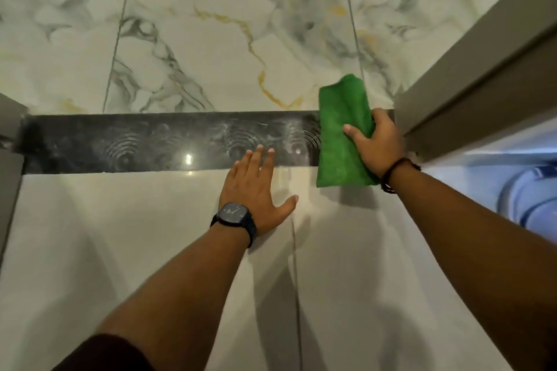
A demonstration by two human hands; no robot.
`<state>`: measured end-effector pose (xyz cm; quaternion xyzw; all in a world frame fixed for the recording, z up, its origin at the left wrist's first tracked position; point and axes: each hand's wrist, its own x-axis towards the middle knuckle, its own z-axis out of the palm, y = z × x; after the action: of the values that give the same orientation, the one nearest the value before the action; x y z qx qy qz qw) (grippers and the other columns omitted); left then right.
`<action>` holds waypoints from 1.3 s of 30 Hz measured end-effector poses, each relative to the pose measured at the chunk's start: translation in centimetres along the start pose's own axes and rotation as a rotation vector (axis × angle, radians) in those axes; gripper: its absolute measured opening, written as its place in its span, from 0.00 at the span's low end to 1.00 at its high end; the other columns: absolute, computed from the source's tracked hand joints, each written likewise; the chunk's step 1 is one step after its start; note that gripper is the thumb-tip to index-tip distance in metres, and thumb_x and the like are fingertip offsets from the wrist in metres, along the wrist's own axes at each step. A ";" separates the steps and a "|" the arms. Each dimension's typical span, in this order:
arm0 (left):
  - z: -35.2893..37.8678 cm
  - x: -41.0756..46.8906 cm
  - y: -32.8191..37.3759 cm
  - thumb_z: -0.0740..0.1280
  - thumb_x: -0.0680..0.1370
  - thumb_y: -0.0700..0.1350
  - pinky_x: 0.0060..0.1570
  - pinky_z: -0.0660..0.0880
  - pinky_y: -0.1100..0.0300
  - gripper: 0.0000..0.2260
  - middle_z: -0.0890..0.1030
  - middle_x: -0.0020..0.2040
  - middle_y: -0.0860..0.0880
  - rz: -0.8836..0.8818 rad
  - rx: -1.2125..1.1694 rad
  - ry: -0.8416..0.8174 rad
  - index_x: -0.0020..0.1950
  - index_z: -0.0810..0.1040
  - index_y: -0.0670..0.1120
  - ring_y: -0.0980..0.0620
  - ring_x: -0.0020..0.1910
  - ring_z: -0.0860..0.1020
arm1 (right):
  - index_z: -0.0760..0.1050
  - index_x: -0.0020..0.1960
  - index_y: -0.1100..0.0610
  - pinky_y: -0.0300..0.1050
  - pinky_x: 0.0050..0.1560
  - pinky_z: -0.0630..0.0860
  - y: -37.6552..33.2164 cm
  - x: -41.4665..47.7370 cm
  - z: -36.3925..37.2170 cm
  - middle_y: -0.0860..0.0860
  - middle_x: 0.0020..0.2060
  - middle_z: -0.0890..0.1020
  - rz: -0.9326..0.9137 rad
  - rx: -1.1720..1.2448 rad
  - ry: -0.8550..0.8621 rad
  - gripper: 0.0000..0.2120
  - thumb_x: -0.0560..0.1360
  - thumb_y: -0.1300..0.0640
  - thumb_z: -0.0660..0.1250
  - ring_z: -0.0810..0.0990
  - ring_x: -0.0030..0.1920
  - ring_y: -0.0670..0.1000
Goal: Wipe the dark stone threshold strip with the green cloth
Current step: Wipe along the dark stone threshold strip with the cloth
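- My right hand (pixel 378 144) presses the green cloth (pixel 342 132) down at the right end of the dark stone strip (pixel 150 143), close to the door frame (pixel 470 75).
- My fingers (pixel 349 129) on that hand are curled over the cloth's right edge, gripping it; the thumb lies across the top of the cloth.
- The cloth lies across the strip from far to near, spilling onto the marble tile (pixel 211 39) beyond and the pale floor tile (pixel 120 235) on my side.
- My left hand (pixel 256 187) rests flat on the pale tile, fingers spread and holding nothing, their tips reaching the strip's near edge. I judge it is bracing me.
- The strip to the left of the cloth shows pale ring-shaped smears and dust, so I judge the wiping has barely covered any of it.
- Next move, as I see it: drag the cloth leftward along the strip with steady downward pressure, and lift my left hand out of its path.
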<state>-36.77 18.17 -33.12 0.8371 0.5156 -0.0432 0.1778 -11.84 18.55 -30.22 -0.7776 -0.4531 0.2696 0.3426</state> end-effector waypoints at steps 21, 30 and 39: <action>6.3 0.5 -5.3 0.45 0.72 0.73 0.75 0.38 0.45 0.43 0.42 0.79 0.46 -0.222 0.021 0.124 0.79 0.42 0.49 0.45 0.78 0.39 | 0.45 0.78 0.51 0.59 0.74 0.40 4.9 3.3 9.0 0.56 0.77 0.48 -0.157 -0.894 -0.103 0.29 0.79 0.43 0.41 0.44 0.76 0.59; 6.2 0.4 -5.4 0.44 0.71 0.75 0.75 0.41 0.44 0.43 0.41 0.79 0.46 -0.224 0.018 0.084 0.79 0.42 0.52 0.44 0.78 0.41 | 0.51 0.77 0.49 0.55 0.74 0.42 4.9 0.3 9.3 0.52 0.77 0.54 -0.433 -0.827 -0.306 0.29 0.78 0.42 0.49 0.48 0.76 0.54; 6.1 0.3 -6.2 0.44 0.68 0.78 0.74 0.34 0.47 0.47 0.38 0.79 0.46 -0.234 0.014 0.099 0.79 0.40 0.52 0.43 0.77 0.38 | 0.53 0.77 0.49 0.58 0.74 0.46 8.6 0.6 4.8 0.55 0.77 0.54 -0.184 -0.807 -0.113 0.29 0.78 0.43 0.49 0.49 0.76 0.56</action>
<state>-41.43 18.85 -40.42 0.7736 0.6175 -0.0257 0.1402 -10.62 17.38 -39.92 -0.7897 -0.6081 0.0808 0.0077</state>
